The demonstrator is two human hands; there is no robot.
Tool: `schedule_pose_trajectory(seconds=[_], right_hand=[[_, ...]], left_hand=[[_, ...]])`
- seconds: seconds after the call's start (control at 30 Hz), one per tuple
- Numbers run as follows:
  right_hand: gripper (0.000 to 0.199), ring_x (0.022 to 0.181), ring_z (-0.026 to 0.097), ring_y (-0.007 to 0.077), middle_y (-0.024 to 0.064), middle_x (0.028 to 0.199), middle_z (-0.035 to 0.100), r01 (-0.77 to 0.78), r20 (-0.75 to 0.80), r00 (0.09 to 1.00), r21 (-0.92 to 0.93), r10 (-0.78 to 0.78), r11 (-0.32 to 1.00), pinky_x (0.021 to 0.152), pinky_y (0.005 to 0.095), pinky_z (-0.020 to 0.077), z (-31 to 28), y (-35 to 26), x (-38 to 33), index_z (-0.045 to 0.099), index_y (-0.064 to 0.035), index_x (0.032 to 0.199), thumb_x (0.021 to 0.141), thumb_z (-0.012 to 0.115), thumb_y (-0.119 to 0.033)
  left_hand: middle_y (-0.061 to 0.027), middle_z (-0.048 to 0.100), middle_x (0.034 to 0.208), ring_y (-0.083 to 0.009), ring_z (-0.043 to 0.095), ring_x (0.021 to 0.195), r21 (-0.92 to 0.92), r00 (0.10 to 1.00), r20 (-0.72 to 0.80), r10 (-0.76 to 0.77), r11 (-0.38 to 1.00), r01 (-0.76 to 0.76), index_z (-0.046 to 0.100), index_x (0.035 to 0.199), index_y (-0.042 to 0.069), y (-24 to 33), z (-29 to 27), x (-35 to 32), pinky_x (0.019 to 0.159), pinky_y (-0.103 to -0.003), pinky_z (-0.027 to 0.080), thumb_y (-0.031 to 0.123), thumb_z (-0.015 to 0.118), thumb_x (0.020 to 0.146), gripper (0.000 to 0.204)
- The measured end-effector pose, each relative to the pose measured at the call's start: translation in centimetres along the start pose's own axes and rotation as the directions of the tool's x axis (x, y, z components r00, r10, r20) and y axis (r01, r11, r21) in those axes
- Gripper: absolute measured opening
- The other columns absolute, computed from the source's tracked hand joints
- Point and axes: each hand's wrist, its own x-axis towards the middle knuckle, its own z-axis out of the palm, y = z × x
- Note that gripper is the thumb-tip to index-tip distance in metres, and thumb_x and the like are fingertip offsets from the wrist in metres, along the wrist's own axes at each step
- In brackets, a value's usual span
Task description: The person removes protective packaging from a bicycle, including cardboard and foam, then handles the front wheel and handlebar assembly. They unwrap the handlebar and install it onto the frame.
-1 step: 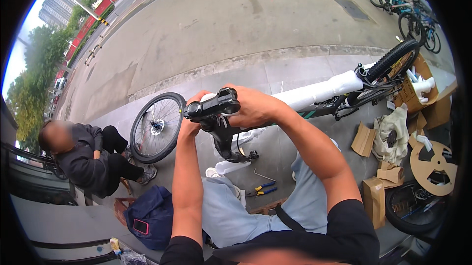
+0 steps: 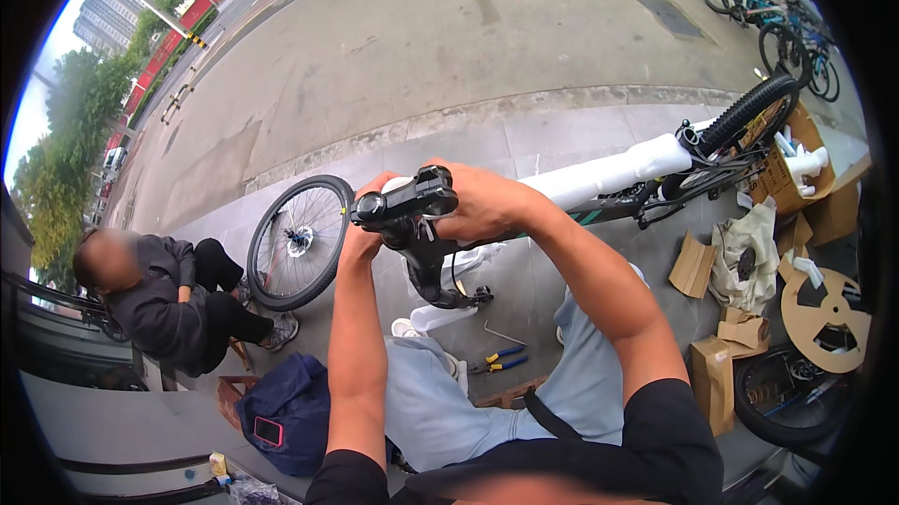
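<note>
I hold a black bicycle stem (image 2: 412,204) on top of a black fork (image 2: 433,273), above my light blue trousers. My right hand (image 2: 479,201) wraps the stem from the right. My left hand (image 2: 361,235) grips its left end from below and behind. Away to the right runs the bicycle frame (image 2: 609,173), wrapped in white foam, ending at a knobby rear tyre (image 2: 749,112). What the fingers do under the stem is hidden.
A loose spoked wheel (image 2: 300,243) stands left of my hands, beside a seated person (image 2: 159,304). Blue-handled pliers (image 2: 501,361) and a hex key (image 2: 503,333) lie on the paving. A blue bag (image 2: 290,407) sits lower left, with cardboard pieces (image 2: 695,266) and a tyre (image 2: 787,395) on the right.
</note>
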Motion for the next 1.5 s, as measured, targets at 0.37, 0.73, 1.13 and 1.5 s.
schedule_pose_trajectory(seconds=[0.37,0.73,1.13,1.5], right_hand=[[0.047,0.103,0.067,0.0189,0.0103,0.110,0.073,-0.089,0.131,0.990,0.263,0.056,0.961,0.093,0.0347,0.0542,-0.7,-0.3,0.3,0.060,-0.0021,0.141,0.095,0.072,-0.007],[0.034,0.106,0.064,0.0173,0.0083,0.111,0.072,-0.264,-0.241,0.920,0.203,0.310,0.943,0.099,0.0335,0.0509,-0.4,0.9,-0.6,0.066,-0.0031,0.125,0.098,0.074,-0.020],[0.061,0.098,0.075,0.0441,0.0258,0.102,0.077,-0.361,-0.409,0.863,-0.090,0.296,0.928,0.086,0.0460,0.0578,0.2,-1.5,-3.4,0.068,0.0002,0.127,0.089,0.085,-0.045],[0.053,0.098,0.073,0.0479,0.0279,0.101,0.076,-0.370,-0.364,0.889,-0.213,0.277,0.904,0.087,0.0525,0.0575,0.1,-1.9,-3.0,0.069,-0.0005,0.121,0.086,0.080,-0.039]], left_hand=[[-0.0004,0.075,0.097,-0.0101,0.065,0.089,0.025,0.991,-0.130,-0.010,1.000,0.013,0.075,0.109,0.003,-1.7,-0.3,-1.8,0.080,-0.030,0.054,0.006,0.081,0.085,0.024],[-0.0086,0.079,0.107,-0.0169,0.073,0.092,-0.029,0.910,-0.365,-0.195,0.980,0.198,0.075,0.122,-0.003,-6.7,0.4,-2.6,0.079,-0.037,0.059,0.012,0.072,0.101,0.026],[-0.0170,0.080,0.117,-0.0279,0.074,0.106,0.429,0.987,-0.159,-0.027,0.899,0.094,0.073,0.126,0.000,-5.3,-0.5,-2.5,0.094,-0.043,0.057,0.022,0.091,0.080,0.054],[-0.0084,0.070,0.130,-0.0212,0.064,0.115,0.249,0.897,0.333,0.293,0.890,-0.383,0.068,0.137,0.008,-12.1,-1.5,6.5,0.104,-0.041,0.054,0.025,0.080,0.092,0.049]])
